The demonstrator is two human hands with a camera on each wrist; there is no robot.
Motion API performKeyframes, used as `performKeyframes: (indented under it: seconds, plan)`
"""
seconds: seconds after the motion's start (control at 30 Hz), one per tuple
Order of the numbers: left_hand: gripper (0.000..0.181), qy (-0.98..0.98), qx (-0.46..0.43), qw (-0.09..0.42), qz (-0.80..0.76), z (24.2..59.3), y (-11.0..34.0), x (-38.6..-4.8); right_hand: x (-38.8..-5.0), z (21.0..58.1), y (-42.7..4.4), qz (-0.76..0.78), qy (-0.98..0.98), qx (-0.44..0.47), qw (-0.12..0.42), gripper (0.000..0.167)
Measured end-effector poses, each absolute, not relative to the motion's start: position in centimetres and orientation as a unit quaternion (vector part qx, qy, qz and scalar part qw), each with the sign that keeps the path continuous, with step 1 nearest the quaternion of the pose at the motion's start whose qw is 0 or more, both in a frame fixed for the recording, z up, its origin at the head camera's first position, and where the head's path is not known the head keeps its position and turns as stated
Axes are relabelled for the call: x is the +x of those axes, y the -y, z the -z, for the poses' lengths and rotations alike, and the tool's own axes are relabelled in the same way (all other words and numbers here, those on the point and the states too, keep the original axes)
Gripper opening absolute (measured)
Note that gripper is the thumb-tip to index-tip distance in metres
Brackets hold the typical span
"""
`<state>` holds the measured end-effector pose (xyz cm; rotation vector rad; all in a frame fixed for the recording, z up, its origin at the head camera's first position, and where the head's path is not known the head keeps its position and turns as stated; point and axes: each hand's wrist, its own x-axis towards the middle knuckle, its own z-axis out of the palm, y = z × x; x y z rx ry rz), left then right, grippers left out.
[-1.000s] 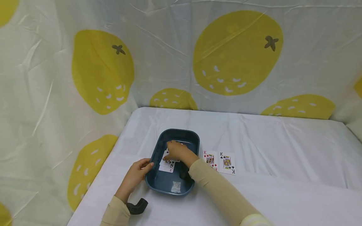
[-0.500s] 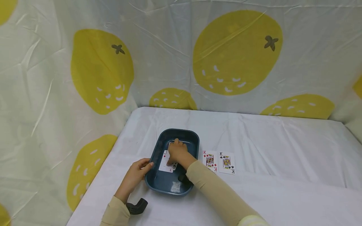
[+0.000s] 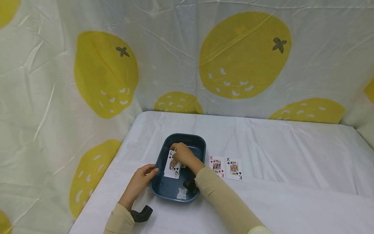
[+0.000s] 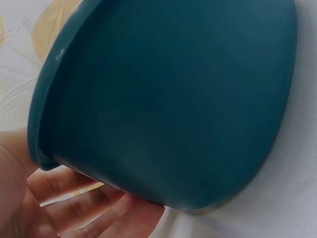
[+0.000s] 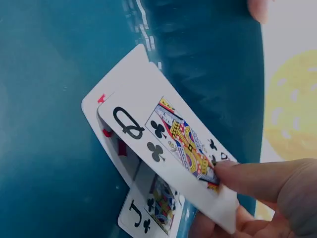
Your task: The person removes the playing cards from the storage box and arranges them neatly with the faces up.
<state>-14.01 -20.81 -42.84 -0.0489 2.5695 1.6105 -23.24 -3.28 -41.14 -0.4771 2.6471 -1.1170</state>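
Note:
My right hand [image 3: 183,153] reaches into a dark blue tray [image 3: 163,191] and pinches a queen of clubs [image 5: 173,144] between thumb and fingers. Under the queen, a card with red marks [image 5: 111,119] is mostly covered, and a jack of clubs [image 5: 141,215] shows lower down in the right wrist view. My left hand [image 3: 141,178] grips the tray's left side, thumb at the rim and fingers [image 4: 79,208] along the outer wall. To the right of the tray, a king of diamonds [image 3: 217,166] and a king of clubs [image 3: 234,168] lie face up.
White cloth [image 3: 292,201] covers the table under the tray and kings. A lemon-print curtain [image 3: 175,65] hangs behind and to the left. Black wrist devices [image 3: 142,214] sit by both wrists, the right one over the tray.
My right hand shifts over the cards inside the tray, and the queen of clubs now covers the jack of diamonds seen half a second ago. The left hand, tray and kings stay put.

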Motion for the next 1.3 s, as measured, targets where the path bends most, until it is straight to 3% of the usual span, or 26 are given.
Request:
performKeyframes:
  seconds: [0.57,1.0,1.3]
  plan:
    - [0.029,-0.836,-0.043,0.059,-0.544,43.1,20.6,-14.5,-24.4,39.1,-0.2,0.551,-0.806,-0.149,0.158,0.031]
    - [0.032,-0.847,-0.045,0.066,-0.525,43.1,20.5,-14.6,-25.3,37.5,-8.4,0.576,-0.789,-0.130,0.168,0.035]
    - [0.033,-0.847,-0.046,0.071,-0.524,43.0,20.4,-14.7,-24.4,38.7,-15.2,0.546,-0.809,-0.130,0.174,0.037]
